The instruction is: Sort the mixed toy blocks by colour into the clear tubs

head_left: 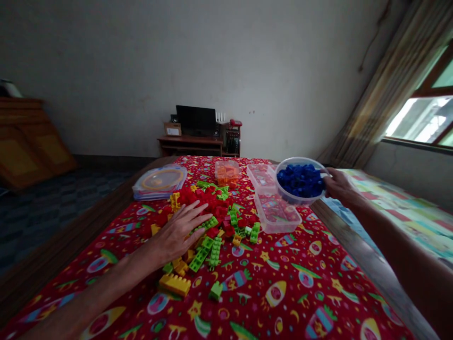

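My left hand (pixel 182 229) rests on a heap of toy building bricks, its fingers stretched out. Red bricks (pixel 210 202), green bricks (pixel 201 255) and yellow bricks (pixel 175 284) lie mixed around it; those under the palm are hidden. At the right, my right hand (pixel 334 184) grips the side of a round clear plastic tub (pixel 296 202). Inside the tub is a mass of blue bricks (pixel 300 180). The tub is over or beside two clear plastic containers (pixel 278 227); whether it touches them I cannot tell.
A clear box of orange bricks (pixel 228 174) stands behind the heap. Stacked plastic lids (pixel 159 183) lie at the left. A red patterned cloth (pixel 255 288) covers the table. Beyond are a desk with a monitor (pixel 196 120), and a bed (pixel 399 208) at the right.
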Motion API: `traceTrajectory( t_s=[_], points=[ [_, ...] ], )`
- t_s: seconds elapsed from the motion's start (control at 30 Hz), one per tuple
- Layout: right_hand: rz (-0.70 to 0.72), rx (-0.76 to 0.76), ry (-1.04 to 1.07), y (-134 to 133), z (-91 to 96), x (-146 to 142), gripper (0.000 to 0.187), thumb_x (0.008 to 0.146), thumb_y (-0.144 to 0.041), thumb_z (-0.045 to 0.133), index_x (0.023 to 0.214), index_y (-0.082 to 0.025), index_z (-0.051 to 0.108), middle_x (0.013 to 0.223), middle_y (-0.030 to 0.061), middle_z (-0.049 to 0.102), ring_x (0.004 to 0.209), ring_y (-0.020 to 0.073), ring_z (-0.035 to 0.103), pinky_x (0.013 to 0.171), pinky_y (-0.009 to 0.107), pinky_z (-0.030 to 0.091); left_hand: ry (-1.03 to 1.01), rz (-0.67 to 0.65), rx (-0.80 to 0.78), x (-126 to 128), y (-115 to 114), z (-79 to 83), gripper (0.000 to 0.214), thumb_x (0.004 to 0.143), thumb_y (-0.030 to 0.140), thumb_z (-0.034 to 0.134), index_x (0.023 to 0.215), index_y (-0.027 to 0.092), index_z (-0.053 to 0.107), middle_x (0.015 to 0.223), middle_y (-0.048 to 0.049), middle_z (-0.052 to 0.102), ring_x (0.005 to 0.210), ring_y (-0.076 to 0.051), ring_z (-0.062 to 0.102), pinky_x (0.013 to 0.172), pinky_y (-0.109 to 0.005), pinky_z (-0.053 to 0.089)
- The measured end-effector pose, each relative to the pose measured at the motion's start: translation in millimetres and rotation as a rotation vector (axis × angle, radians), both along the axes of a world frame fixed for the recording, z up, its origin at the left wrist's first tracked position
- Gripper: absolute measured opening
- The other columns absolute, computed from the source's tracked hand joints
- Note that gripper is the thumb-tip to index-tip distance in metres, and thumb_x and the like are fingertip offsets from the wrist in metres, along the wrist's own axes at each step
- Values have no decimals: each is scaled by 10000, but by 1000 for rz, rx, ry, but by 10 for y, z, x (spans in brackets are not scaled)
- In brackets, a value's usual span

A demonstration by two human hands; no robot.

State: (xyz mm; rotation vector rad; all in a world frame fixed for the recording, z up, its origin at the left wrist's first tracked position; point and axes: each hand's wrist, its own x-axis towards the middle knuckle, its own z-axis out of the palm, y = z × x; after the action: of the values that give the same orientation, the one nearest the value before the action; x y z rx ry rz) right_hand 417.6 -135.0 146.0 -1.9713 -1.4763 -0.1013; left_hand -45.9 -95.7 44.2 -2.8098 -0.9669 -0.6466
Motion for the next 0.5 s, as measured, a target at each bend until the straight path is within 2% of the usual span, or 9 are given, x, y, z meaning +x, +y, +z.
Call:
traceTrajectory(
  t_s=[0.1,0.23,0.37,0.5],
  points=[
    [133,-24,-5,7,141,-411,352,818,-226,366,1045,-135,619,534,-6,542,493,140,521,528,250,388,-46,-3,-2,32,-65,81,446,970,399,333,1310,227,564,1432,-87,488,1369,-290,368,1119,-517,324],
    [239,-88,-182,192,264,-988,324,839,-199,347,1013,-144,616,644,33,611,559,141,537,561,244,381,-127,12,1,126,-86,228,448,974,386,333,1341,214,522,1483,-90,417,1391,-267,335,1130,-482,326],
    [339,-141,-415,474,268,-1551,314,868,-169,356,1076,-122,585,855,116,681,697,170,586,597,250,359,-207,63,32,228,77,335,472,978,360,323,1421,220,408,1531,-83,332,1435,-258,235,1150,-495,285],
    [364,-177,-581,613,288,-2024,310,906,-133,326,1132,-110,537,909,152,686,735,192,617,595,260,342,-262,140,47,249,280,291,507,983,338,307,1471,199,302,1550,-114,281,1447,-269,191,1161,-526,231]
  ],
)
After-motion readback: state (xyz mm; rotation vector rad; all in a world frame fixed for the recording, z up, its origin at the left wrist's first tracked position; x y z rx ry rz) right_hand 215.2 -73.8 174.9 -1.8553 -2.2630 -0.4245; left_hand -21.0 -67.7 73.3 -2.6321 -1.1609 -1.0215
